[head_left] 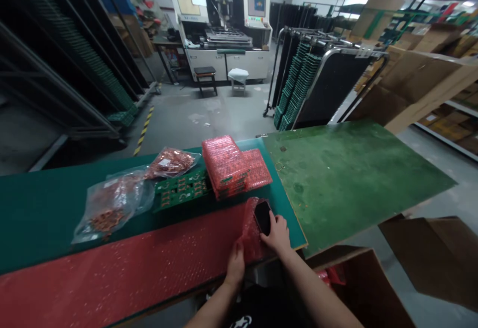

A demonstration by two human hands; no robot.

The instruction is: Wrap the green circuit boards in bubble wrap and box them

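My right hand (pixel 277 234) holds a small black flat object (pixel 262 216) at the near edge of the green table (pixel 45 208). The object rests against the curled end of a long red bubble-wrap sheet (pixel 130 268). My left hand (pixel 236 262) pinches that curled end just to the left of the right hand. Behind the hands lies a stack of boards wrapped in red bubble wrap (pixel 233 166), with a bare green circuit board (pixel 181 188) to its left.
Two clear bags of copper-coloured parts (pixel 112 203) (pixel 170 163) lie on the left of the table. A worn green board (pixel 347 173) extends the table to the right. Open cardboard boxes (pixel 373 288) stand below. Racks of green boards (pixel 298 84) and a machine (pixel 227 24) stand beyond.
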